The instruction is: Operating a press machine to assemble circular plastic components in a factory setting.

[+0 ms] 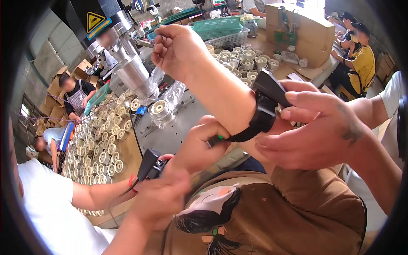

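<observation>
My right forearm reaches up and across from my brown sleeve. My right hand (174, 49) is loosely curled with nothing in it. A black wrist-mounted device (270, 87) with a black strap (250, 131) sits around that forearm. Another person's hand (318, 123), with a dark mark on its back, touches the device. A second hand (197, 144), from the white-shirted side, pinches the strap's end. Low in front, what looks like my left hand (165, 197) is blurred. A second black device (152, 165) with a cable is beside it; I cannot tell what holds it.
A machine spindle (129, 70) with a metal cylinder hangs over a grey plate (178, 123). On that plate stands a plastic-wrapped metal wheel (160, 109). Many similar wheels (102, 148) cover the left table. Green baskets (216, 27) and a cardboard box (301, 36) stand behind. Several people sit farther off.
</observation>
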`<action>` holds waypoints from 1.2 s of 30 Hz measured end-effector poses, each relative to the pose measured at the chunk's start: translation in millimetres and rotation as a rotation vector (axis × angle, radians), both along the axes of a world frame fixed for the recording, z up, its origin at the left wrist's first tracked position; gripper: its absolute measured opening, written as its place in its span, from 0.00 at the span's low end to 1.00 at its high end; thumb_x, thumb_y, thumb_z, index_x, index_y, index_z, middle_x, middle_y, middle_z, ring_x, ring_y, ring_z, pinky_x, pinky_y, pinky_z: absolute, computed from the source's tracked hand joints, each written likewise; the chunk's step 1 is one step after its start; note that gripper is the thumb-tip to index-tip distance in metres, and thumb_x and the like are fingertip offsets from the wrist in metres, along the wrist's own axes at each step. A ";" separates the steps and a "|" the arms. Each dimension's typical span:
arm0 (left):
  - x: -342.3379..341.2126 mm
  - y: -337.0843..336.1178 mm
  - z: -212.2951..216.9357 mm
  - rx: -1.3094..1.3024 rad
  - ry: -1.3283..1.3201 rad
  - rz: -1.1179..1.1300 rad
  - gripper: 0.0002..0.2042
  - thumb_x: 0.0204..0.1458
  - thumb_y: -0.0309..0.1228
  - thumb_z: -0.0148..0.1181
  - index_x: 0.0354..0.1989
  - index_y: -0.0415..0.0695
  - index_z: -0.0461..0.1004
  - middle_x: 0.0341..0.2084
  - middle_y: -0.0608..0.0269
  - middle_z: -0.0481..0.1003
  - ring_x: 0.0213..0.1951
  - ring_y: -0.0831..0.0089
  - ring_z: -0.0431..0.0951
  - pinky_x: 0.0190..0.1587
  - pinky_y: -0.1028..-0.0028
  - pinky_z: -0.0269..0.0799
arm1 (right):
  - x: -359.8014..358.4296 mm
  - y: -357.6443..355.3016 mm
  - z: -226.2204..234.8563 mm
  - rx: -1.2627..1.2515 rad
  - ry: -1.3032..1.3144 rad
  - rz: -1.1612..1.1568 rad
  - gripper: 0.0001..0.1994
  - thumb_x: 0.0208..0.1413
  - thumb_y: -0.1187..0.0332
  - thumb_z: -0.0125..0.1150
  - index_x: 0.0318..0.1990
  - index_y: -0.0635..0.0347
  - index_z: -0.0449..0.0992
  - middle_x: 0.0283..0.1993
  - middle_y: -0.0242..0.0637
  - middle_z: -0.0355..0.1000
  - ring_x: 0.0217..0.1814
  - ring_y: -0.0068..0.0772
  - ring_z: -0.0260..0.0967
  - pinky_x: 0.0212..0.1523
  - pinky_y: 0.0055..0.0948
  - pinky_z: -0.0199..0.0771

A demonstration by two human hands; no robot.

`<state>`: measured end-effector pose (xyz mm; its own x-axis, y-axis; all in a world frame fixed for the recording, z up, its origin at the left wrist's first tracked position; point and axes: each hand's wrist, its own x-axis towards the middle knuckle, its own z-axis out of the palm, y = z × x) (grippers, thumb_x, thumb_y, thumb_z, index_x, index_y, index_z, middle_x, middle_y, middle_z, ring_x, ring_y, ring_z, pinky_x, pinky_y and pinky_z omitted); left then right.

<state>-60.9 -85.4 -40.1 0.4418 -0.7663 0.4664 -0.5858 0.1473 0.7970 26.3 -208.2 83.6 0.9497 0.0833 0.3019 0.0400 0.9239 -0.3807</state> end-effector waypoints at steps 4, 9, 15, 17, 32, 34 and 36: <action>-10.0 -10.1 22.7 0.134 -0.207 -0.052 0.10 0.48 0.17 0.64 0.39 0.38 0.79 0.43 0.62 0.78 0.49 0.71 0.76 0.48 0.71 0.74 | -20.3 -27.0 7.4 0.172 0.015 0.001 0.06 0.64 0.67 0.55 0.37 0.59 0.74 0.27 0.26 0.70 0.24 0.21 0.65 0.35 0.30 0.73; -2.7 28.3 25.4 -0.074 0.139 0.146 0.08 0.55 0.21 0.62 0.43 0.37 0.79 0.45 0.61 0.79 0.45 0.71 0.78 0.48 0.72 0.75 | 22.0 -21.8 -12.6 0.225 0.073 0.069 0.09 0.65 0.64 0.54 0.36 0.58 0.74 0.27 0.26 0.71 0.24 0.22 0.66 0.36 0.31 0.73; 22.8 44.9 44.7 -0.206 0.264 0.344 0.06 0.62 0.24 0.57 0.41 0.35 0.78 0.35 0.59 0.80 0.36 0.74 0.79 0.45 0.74 0.75 | 22.0 -54.4 -26.5 0.079 0.220 -0.097 0.11 0.66 0.61 0.52 0.35 0.56 0.74 0.25 0.26 0.71 0.24 0.24 0.67 0.34 0.31 0.72; 25.6 48.6 48.7 -0.193 0.260 0.386 0.06 0.62 0.24 0.57 0.40 0.34 0.78 0.32 0.59 0.80 0.35 0.74 0.78 0.44 0.75 0.75 | 31.4 -58.9 -41.6 0.080 0.258 -0.082 0.11 0.66 0.63 0.52 0.33 0.57 0.73 0.24 0.27 0.70 0.24 0.25 0.67 0.33 0.30 0.71; 64.4 72.2 75.3 -0.331 0.294 0.540 0.10 0.65 0.34 0.56 0.40 0.39 0.76 0.32 0.62 0.78 0.33 0.74 0.77 0.40 0.74 0.73 | 43.8 -114.8 -75.9 -0.671 0.316 -0.663 0.06 0.58 0.69 0.62 0.38 0.62 0.76 0.29 0.35 0.75 0.23 0.27 0.70 0.26 0.28 0.71; 46.7 83.5 73.8 -0.161 0.150 0.409 0.09 0.64 0.31 0.56 0.39 0.37 0.78 0.31 0.59 0.79 0.33 0.73 0.78 0.41 0.74 0.74 | 66.3 -79.7 -96.7 -0.705 0.284 -0.561 0.08 0.57 0.69 0.63 0.40 0.64 0.77 0.30 0.37 0.76 0.23 0.28 0.71 0.25 0.28 0.71; 50.2 88.4 79.0 -0.214 0.205 0.445 0.09 0.65 0.31 0.56 0.39 0.37 0.77 0.31 0.59 0.79 0.32 0.73 0.78 0.41 0.74 0.75 | 56.5 -79.2 -91.0 -0.681 0.291 -0.505 0.07 0.58 0.68 0.63 0.39 0.61 0.77 0.31 0.35 0.76 0.23 0.27 0.71 0.26 0.28 0.73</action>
